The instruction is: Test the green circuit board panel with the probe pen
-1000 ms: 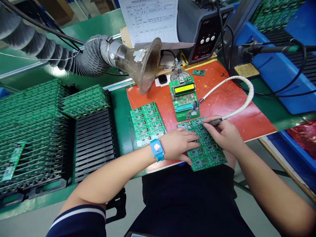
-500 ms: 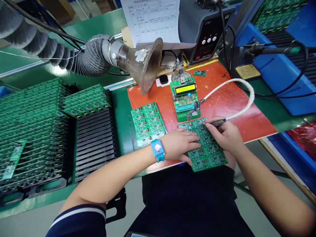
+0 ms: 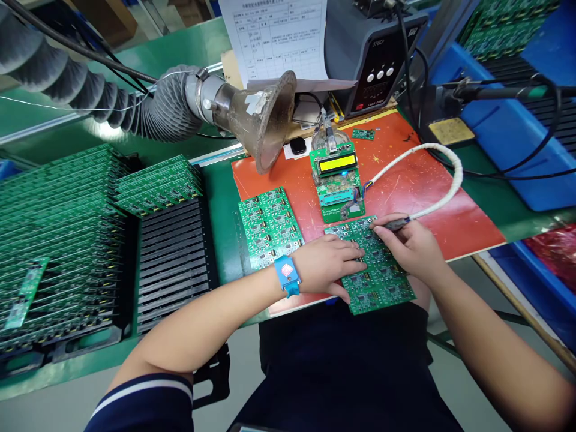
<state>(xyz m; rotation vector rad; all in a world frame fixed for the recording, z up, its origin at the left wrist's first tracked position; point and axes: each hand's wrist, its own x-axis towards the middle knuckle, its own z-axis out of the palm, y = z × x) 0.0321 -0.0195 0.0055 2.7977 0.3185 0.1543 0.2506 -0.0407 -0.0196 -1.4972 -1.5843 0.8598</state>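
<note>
My right hand [image 3: 416, 246] pinches a dark probe [image 3: 396, 224] whose white-sleeved cable curves back to a programmer board [image 3: 339, 204]. The probe's tip end is over the top right of a green circuit board panel [image 3: 382, 282]; whether it touches is too small to tell. Across the left part of this panel lies my left hand [image 3: 328, 264], its fingers stretched flat and its thumb by the lower left edge. A blue wrist strap [image 3: 287, 275] circles my left wrist. The programmer shows a lit yellow display [image 3: 337, 162] and a blue light.
A second circuit panel [image 3: 272, 225] lies to the left, partly under my left wrist. Black racks [image 3: 173, 264] hold many upright boards farther left. A fume duct's funnel [image 3: 274, 123] hangs above the red mat [image 3: 454, 222]. Behind stand a soldering station [image 3: 378, 66] and blue bins [image 3: 499, 138].
</note>
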